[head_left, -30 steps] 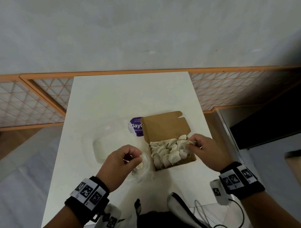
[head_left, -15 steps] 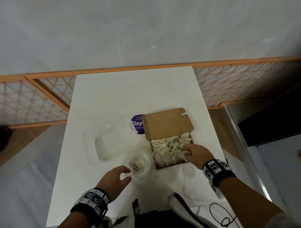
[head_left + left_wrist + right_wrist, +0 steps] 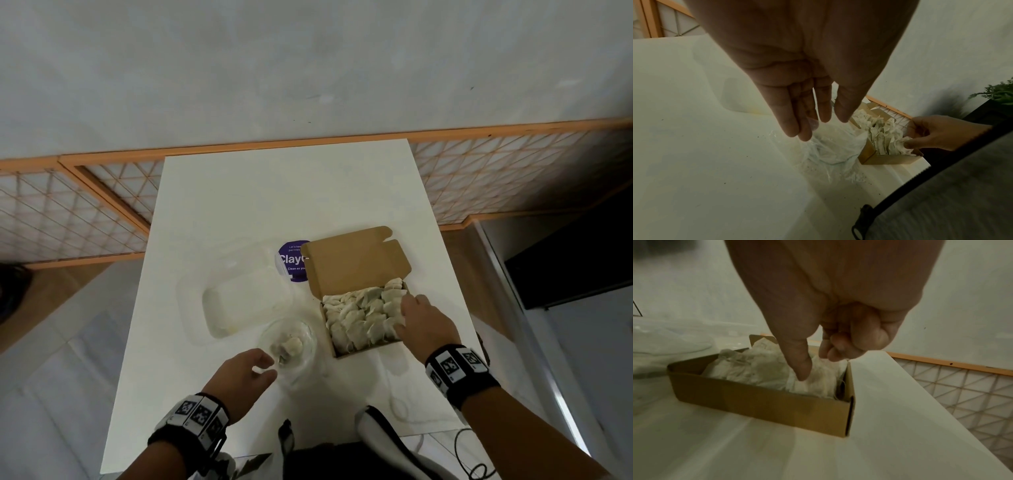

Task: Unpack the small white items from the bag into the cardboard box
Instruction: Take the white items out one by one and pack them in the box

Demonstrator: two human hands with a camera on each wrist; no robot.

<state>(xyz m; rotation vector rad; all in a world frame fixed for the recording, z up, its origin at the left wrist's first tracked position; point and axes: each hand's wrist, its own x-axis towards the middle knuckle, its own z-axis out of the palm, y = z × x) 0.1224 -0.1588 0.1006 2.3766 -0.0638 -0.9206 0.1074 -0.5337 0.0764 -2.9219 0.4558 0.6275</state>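
The right hand (image 3: 423,323) sits over the near right corner of the box (image 3: 368,350). In the right wrist view its thumb (image 3: 799,360) points down onto the white items (image 3: 764,369) packed there, while the other fingers (image 3: 849,344) are curled in above them; whether they pinch an item cannot be told from that view. In the left wrist view the fingertips (image 3: 908,143) press a crumpled white item at the box's near end.

The left hand (image 3: 245,377) hovers just left of the bag (image 3: 291,349), fingers loosely extended and a little apart, holding nothing. In the left wrist view its fingertips (image 3: 795,128) hang just above the crinkled clear plastic (image 3: 830,152).

The bag lies open on the table (image 3: 274,198), touching or nearly touching the box's left wall, with a few white items (image 3: 291,344) inside. The box is brown cardboard, its lid (image 3: 356,262) folded back on the far side, and is filled nearly to the rim with white items (image 3: 359,315).

Left of the box lies a clear plastic tub (image 3: 239,301). A purple round label (image 3: 291,262) shows at the lid's left edge, partly hidden by it.
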